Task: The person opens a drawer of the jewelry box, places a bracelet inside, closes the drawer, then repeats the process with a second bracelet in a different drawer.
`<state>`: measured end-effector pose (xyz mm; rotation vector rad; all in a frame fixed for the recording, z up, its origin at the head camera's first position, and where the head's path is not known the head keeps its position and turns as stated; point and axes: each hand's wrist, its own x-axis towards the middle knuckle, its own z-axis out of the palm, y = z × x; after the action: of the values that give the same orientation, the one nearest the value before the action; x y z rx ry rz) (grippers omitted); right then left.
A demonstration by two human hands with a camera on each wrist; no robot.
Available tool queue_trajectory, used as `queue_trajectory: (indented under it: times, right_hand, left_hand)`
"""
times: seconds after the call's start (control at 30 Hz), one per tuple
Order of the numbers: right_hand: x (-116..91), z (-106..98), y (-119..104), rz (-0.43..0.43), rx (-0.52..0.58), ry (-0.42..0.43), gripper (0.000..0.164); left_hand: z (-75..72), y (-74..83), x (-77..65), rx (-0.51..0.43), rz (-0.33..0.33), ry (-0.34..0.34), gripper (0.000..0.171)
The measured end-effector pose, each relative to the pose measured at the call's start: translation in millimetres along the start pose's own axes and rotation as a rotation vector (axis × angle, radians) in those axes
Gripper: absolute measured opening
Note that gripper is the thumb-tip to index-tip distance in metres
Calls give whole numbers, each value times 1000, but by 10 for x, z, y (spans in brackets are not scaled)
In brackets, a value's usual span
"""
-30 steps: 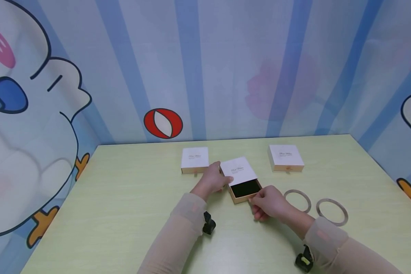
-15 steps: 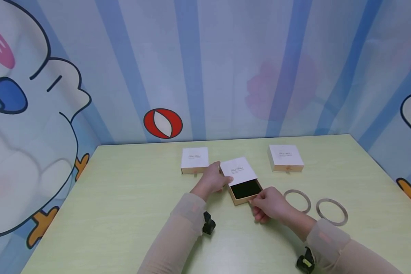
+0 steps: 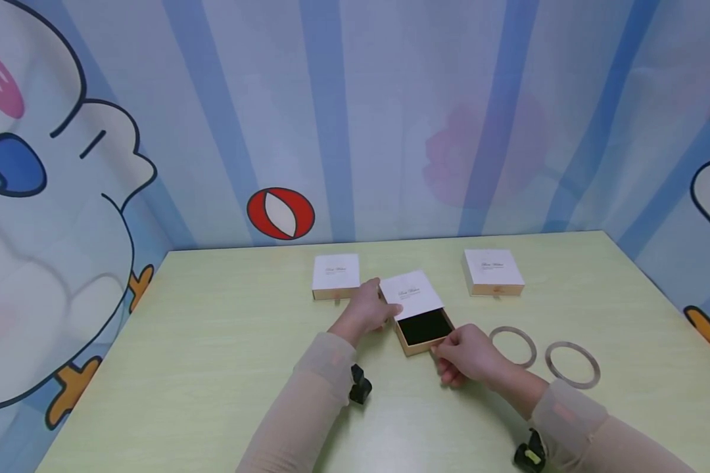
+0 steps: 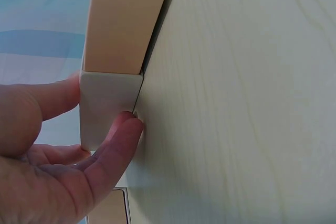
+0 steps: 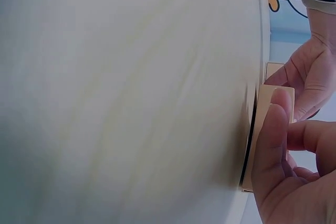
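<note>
One square white-topped sleeve box, dark script on lid, set aslant at mid-desk; its tan drawer with black lining stands partway out toward the person. Left hand: fingers hold the white sleeve by its side. Right hand: fingers narrow, pinching at the drawer's front. Two shut white-and-tan boxes, one behind left, one behind right. Two pale greyish rings, one beside the right wrist, one farther right. Desk: pale yellow-green, wood-grained.
</note>
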<state>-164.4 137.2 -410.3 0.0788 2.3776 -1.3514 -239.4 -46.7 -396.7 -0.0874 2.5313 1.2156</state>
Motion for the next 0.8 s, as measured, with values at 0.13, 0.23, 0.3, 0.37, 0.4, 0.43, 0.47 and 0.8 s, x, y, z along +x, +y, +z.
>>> queue_trajectory:
  times: [0.13, 0.23, 0.3, 0.37, 0.4, 0.43, 0.47, 0.8]
  right_hand:
    - [-8, 0, 0, 5, -4, 2, 23]
    - [-13, 1, 10, 6, -3, 0, 23]
    - [-16, 4, 17, 9, 0, 2, 22]
    - [-20, 3, 24, 6, 1, -2, 22]
    - [-21, 3, 26, 6, 2, -2, 22]
    - [-26, 2, 23, 5, -1, -2, 22]
    - [-31, 2, 19, 7, -2, -1, 23]
    - [-65, 2, 22, 4, -6, 1, 25]
  left_hand:
    - [-4, -2, 3, 0, 6, -1, 77]
    - [0, -7, 8, -9, 5, -5, 77]
    - [6, -7, 13, -18, -2, -9, 78]
    - [10, -8, 14, -23, -8, -12, 78]
    - [12, -9, 13, -20, -8, -11, 78]
    - [12, -7, 11, -19, -6, -11, 78]
    - [10, -7, 8, -21, -3, -10, 78]
    - [-4, 7, -17, -26, 17, -8, 78]
